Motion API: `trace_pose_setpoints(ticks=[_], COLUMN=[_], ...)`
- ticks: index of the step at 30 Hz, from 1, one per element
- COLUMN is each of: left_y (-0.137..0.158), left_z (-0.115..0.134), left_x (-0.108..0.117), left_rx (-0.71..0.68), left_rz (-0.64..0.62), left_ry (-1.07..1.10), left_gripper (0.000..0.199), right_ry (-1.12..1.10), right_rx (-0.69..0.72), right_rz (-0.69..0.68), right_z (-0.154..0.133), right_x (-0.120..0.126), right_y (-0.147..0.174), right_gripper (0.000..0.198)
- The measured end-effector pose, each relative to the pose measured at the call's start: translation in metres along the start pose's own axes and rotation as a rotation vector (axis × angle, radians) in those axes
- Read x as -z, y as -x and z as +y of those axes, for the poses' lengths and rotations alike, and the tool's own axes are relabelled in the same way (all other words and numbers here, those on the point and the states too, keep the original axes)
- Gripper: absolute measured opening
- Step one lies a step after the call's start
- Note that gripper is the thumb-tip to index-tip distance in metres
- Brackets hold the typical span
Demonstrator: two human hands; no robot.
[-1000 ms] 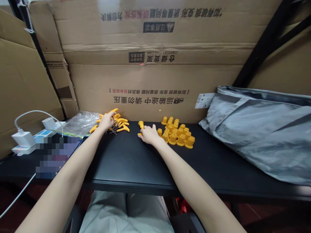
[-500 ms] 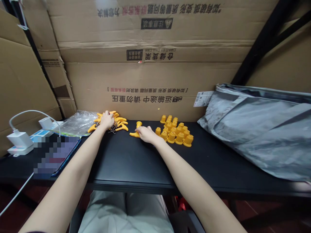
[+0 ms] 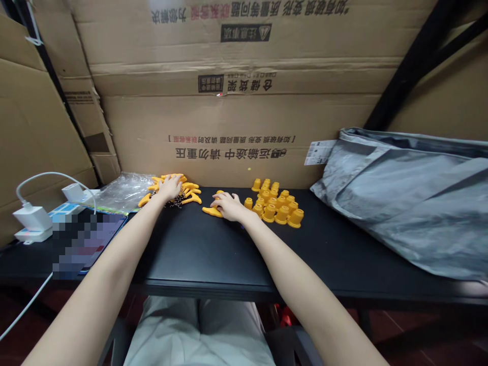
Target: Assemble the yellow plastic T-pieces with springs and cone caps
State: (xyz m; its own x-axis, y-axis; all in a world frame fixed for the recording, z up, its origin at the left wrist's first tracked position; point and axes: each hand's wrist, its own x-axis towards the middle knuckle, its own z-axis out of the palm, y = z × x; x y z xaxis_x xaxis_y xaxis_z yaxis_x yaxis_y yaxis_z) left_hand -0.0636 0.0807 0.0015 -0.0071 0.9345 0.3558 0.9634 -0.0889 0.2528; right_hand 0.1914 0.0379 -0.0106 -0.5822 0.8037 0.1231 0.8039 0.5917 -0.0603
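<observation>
At the left lies a pile of yellow curved, horn-shaped plastic pieces (image 3: pixel 191 199) with dark chains (image 3: pixel 175 201) among them. My left hand (image 3: pixel 170 187) rests on top of this pile, its fingers stretched out and apart. My right hand (image 3: pixel 230 207) is over another yellow curved piece (image 3: pixel 211 211) and a small yellow piece behind it, which it partly covers. The right fingers look spread, touching or just above these pieces. Several yellow cup-shaped pieces (image 3: pixel 282 214) stand upside down in rows to the right of my right hand.
A cardboard wall (image 3: pixel 244 117) closes off the back of the black table (image 3: pixel 183 254). A clear plastic bag (image 3: pixel 124 192), a tablet (image 3: pixel 95 244) and white chargers (image 3: pixel 32 219) with a cable are at the left. A large grey bag (image 3: pixel 404 203) fills the right side.
My right hand's fingers have loosened and spread, covering more of the small yellow piece. My left hand's fingers have straightened over the pile. The view has shifted slightly.
</observation>
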Motion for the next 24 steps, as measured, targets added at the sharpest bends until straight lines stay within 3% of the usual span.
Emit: trace_pose_setpoints(ticks=[7,14,19,24], left_y=[0.013,0.039,0.067,0.083], left_z=[0.01,0.061,0.089,0.087], left_x=[0.005,0.029,0.044,0.03], left_rx=[-0.043,-0.181,-0.242,-0.245], left_rz=[0.109,0.183,0.082,0.092], left_ry=[0.02,0.002,-0.008,-0.036], left_gripper=[0.04,0.028,0.029,0.042], right_ry=[-0.041,0.0,0.071,0.135], right_rx=[0.077,0.1,0.06,0.047], right_rz=[0.025,0.133,0.302,0.397], right_z=[0.0,-0.006,-0.015,-0.02], right_x=[-0.001,0.001,0.012,0.021], right_y=[-0.001,-0.002,0.004,0.007], right_gripper=[0.029,0.026,0.03,0.035])
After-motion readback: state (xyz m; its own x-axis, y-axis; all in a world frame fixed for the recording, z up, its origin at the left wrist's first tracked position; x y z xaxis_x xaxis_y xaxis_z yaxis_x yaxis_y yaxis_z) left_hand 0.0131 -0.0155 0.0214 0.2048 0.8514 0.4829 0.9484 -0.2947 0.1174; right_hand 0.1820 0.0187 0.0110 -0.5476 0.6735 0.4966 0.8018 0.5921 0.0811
